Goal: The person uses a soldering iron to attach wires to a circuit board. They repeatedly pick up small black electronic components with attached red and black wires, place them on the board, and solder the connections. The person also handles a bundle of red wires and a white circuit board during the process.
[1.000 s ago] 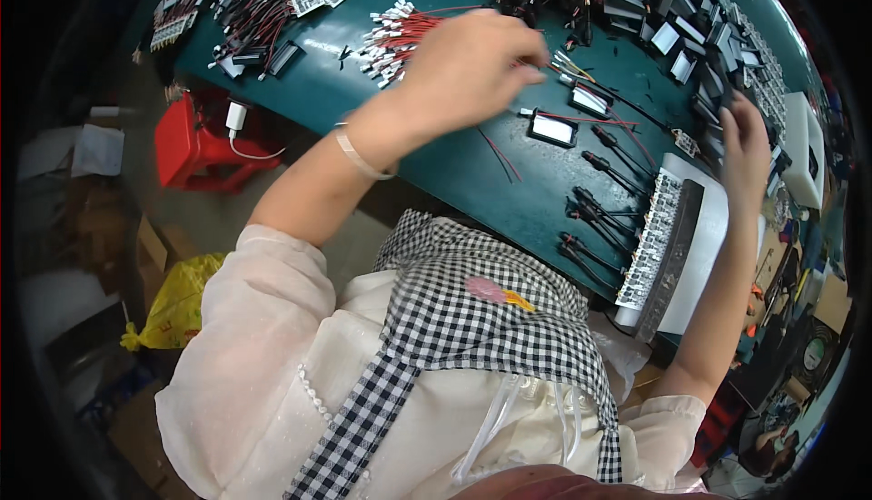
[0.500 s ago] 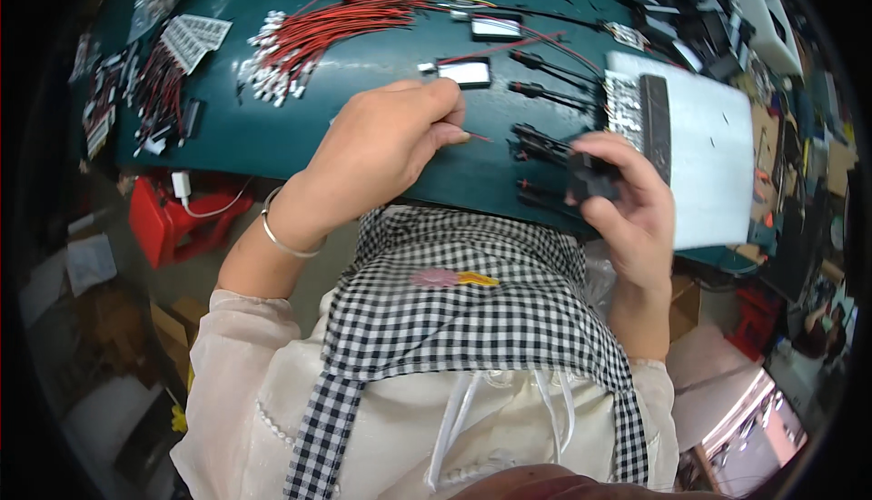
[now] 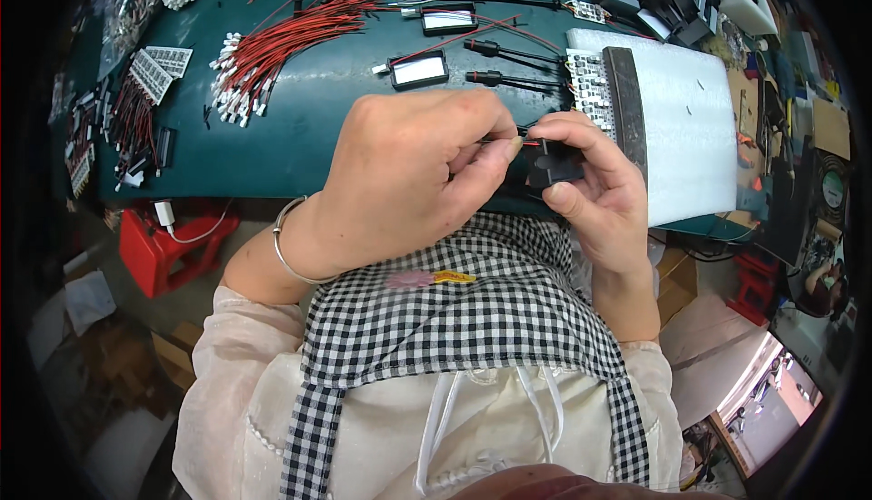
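Over the front edge of the green work table, my right hand (image 3: 607, 173) holds a small black plastic case (image 3: 556, 171) between thumb and fingers. My left hand (image 3: 409, 159) is closed in a pinch on a thin red wire (image 3: 532, 144), whose end reaches the opening of that case. Whether the wire touches the case inside, I cannot tell. Just beyond my left hand lie a black case with a white face (image 3: 420, 70) and a similar one (image 3: 448, 19), each with wires. Black cables with connectors (image 3: 509, 79) run toward small circuit boards (image 3: 590, 91).
A bundle of red wires with white connectors (image 3: 282, 55) lies at the left. A dark bar (image 3: 625, 91) rests on a white foam sheet (image 3: 690, 128) at the right. Black cases pile up (image 3: 663, 0) at the far right. A red stool (image 3: 150, 250) stands below the table.
My left hand has moved right with the red wire, up to the black case. My right hand has shifted slightly left, and the case is turned. The whole view has shifted a little.
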`<state>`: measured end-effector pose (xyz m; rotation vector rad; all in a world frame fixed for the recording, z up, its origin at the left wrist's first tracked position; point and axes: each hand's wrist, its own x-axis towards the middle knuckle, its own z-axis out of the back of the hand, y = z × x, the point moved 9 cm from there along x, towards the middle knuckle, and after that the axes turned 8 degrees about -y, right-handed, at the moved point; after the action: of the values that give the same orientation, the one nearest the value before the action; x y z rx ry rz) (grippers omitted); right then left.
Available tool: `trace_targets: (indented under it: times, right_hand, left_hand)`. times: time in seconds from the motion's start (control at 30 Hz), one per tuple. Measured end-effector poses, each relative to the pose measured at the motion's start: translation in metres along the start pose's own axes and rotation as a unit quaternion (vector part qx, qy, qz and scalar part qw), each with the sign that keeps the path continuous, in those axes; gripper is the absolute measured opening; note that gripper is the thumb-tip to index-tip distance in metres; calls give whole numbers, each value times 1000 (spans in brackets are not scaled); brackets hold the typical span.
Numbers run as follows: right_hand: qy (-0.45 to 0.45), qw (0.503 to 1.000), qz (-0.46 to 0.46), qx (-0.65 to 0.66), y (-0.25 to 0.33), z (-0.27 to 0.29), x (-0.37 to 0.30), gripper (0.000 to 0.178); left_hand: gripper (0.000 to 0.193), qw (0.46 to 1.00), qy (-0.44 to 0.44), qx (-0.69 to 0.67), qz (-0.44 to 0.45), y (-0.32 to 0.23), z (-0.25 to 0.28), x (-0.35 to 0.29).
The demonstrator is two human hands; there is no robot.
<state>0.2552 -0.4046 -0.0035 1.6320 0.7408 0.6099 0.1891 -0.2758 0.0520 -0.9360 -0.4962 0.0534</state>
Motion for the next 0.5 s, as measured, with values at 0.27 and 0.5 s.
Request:
trace_targets:
  times: [0.27, 0.5]
  right_hand:
    - [-17, 993, 53, -103, 7, 4, 1, 41]
    - [-12, 982, 89, -164, 17, 4, 2, 42]
  left_hand:
    - [7, 999, -2, -12, -30, -2, -3, -1]
    - [8, 998, -6, -36, -44, 0, -5, 1]
